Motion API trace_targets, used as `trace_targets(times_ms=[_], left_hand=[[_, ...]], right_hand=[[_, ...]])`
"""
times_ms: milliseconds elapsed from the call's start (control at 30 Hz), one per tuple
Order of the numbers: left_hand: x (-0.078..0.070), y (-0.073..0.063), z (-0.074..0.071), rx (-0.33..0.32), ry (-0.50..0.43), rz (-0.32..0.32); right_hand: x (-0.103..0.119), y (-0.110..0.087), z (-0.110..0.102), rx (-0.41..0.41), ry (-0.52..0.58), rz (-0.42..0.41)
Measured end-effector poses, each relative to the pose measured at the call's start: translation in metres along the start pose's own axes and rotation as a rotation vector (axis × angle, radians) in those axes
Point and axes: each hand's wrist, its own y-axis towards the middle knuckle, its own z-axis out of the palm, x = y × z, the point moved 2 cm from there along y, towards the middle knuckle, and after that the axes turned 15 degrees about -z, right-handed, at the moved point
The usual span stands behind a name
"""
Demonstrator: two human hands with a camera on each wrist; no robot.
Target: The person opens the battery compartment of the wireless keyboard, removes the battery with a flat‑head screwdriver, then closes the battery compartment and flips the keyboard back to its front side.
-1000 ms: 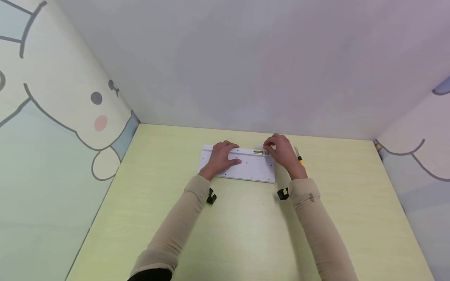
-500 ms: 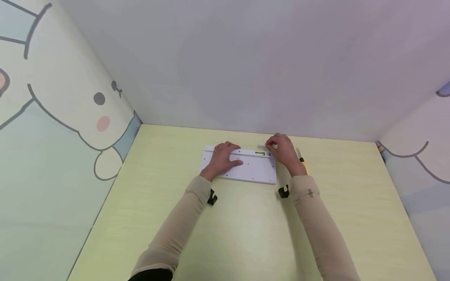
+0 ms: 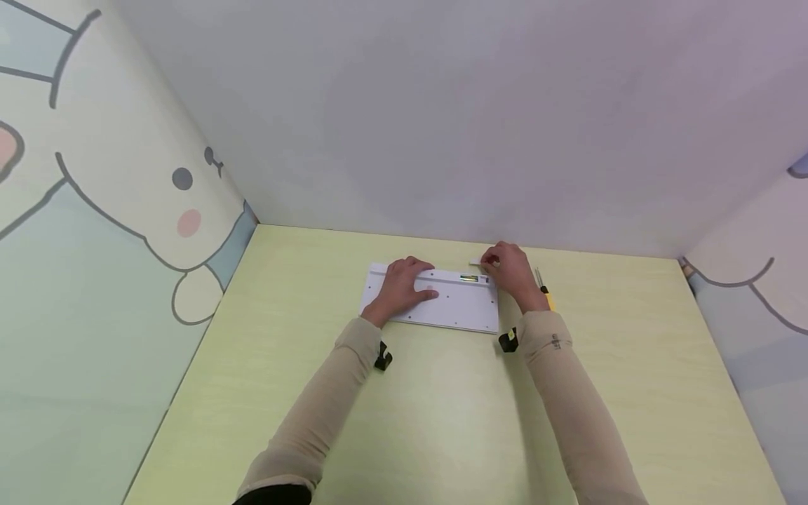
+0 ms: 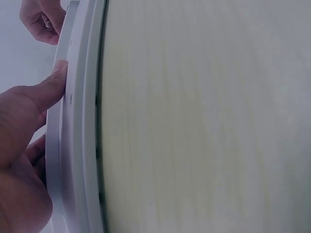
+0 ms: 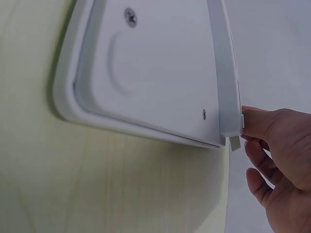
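A white keyboard (image 3: 463, 305) lies face down on the table, with small screws across its back. A battery (image 3: 469, 278) shows in the uncovered slot along its raised far ridge. My left hand (image 3: 399, 286) holds the keyboard's left part, thumb on the back and fingers over the far edge. In the left wrist view, the thumb (image 4: 53, 87) rests against the ridge. My right hand (image 3: 510, 270) is just beyond the far right corner, pinching a small white battery cover (image 3: 475, 262) between thumb and fingers. In the right wrist view that hand (image 5: 286, 150) partly hides behind the ridge.
A screwdriver (image 3: 546, 294) with a yellow and black handle lies right of the right hand, partly behind the forearm. The pale table (image 3: 442, 407) meets a plain wall (image 3: 442, 140) behind the keyboard. Black wrist cameras (image 3: 508, 341) hang below both wrists.
My right hand has drawn slightly away from the battery slot, and more of the slot and of the white cover shows. The left hand stays on the keyboard. The view has shifted slightly.
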Motion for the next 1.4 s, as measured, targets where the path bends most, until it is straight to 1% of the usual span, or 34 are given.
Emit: trace_targets(times_ms=[167, 433, 733, 833, 1100, 1400], left_hand=[[0.0006, -0.0012, -0.0005, -0.008, 0.001, 0.008], [0.0004, 0.0001, 0.0007, -0.004, 0.014, 0.000], [0.0000, 0.0005, -0.0008, 0.004, 0.016, -0.007], [0.0002, 0.0004, -0.0012, 0.007, 0.018, -0.008], [0.0007, -0.0004, -0.0002, 0.012, 0.019, -0.002], [0.0005, -0.0002, -0.0012, 0.003, 0.003, -0.002]], right_hand=[[-0.0008, 0.0004, 0.0019, 0.017, -0.010, -0.002], [-0.0009, 0.0024, 0.0016, 0.037, -0.008, 0.026], [0.0006, 0.0063, -0.0010, 0.041, -0.043, 0.003], [0.0030, 0.0066, -0.0018, 0.043, -0.046, 0.009], [0.0078, 0.0059, -0.0025, 0.056, -0.037, 0.027], [0.0036, 0.0046, -0.0021, 0.054, 0.022, 0.013]])
